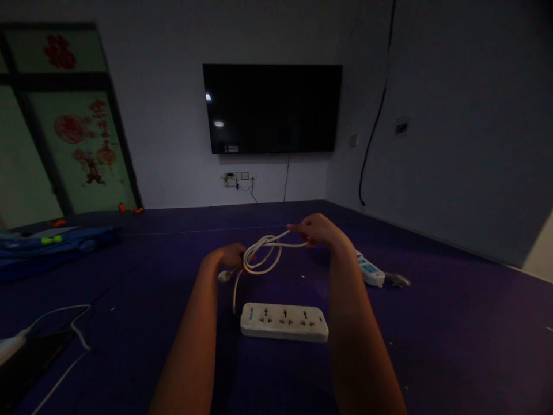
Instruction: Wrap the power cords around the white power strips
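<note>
A white power strip [284, 329] with three outlets lies on the purple floor in front of me. Its white cord [276, 266] rises from the strip's left end into loose loops held up between my hands. My left hand [231, 255] is closed on the left side of the loops, its fingers partly hidden. Just below that hand the white plug [224, 276] shows. Farther right, my right hand [317, 229] pinches the cord where the loops stretch out toward it, back of the hand facing up.
A second power strip [370, 271] with blue outlets lies beyond my right forearm. On the left are a dark flat object [34, 357] with a white cable and some blue cloth [64, 242]. A television [273, 109] hangs on the far wall.
</note>
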`<state>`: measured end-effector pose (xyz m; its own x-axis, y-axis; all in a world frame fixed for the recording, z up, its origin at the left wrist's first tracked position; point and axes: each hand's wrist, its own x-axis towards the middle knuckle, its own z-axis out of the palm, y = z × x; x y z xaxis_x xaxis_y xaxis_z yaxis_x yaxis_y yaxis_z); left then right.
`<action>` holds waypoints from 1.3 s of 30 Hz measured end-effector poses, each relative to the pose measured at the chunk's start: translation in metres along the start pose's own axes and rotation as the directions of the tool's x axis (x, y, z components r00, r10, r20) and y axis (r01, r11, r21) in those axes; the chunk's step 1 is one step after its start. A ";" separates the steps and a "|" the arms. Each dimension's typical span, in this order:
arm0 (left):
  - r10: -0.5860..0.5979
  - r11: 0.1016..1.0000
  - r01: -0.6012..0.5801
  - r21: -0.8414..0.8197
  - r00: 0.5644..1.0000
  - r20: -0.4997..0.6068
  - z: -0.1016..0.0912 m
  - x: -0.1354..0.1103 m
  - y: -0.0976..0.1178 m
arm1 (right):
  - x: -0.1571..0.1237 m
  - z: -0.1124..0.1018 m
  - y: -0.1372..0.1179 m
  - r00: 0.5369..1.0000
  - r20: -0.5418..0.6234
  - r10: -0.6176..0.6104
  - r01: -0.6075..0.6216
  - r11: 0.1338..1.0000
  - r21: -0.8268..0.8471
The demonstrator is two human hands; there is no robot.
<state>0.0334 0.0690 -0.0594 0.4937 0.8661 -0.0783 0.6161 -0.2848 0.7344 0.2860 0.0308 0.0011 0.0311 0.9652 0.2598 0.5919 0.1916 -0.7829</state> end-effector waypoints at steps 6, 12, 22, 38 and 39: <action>-0.078 0.987 0.063 0.149 0.993 0.091 -0.005 -0.007 0.005 | -0.035 -0.019 -0.015 0.957 0.286 0.038 -0.015 0.996 -0.083; -0.224 0.929 0.159 0.335 0.960 0.165 0.015 -0.006 0.016 | -0.053 -0.018 0.006 0.799 0.581 0.156 0.113 0.910 -0.399; -0.233 0.849 0.088 0.521 0.947 0.220 0.040 -0.027 0.059 | -0.075 0.001 0.078 0.793 0.581 -0.182 0.351 0.916 -0.193; 0.153 0.753 -0.168 0.637 0.985 0.078 0.099 -0.088 0.019 | -0.094 0.037 0.101 0.712 0.617 -0.335 0.406 0.913 0.027; 0.151 0.740 -0.170 0.650 0.985 0.085 0.094 -0.088 0.018 | -0.097 0.041 0.099 0.707 0.614 -0.352 0.430 0.902 0.022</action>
<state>0.0584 -0.0510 -0.1028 0.6316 0.7749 -0.0240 0.7714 -0.6251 0.1186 0.3085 -0.0367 -0.1248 -0.6807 0.7240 0.1116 0.5302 0.5920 -0.6069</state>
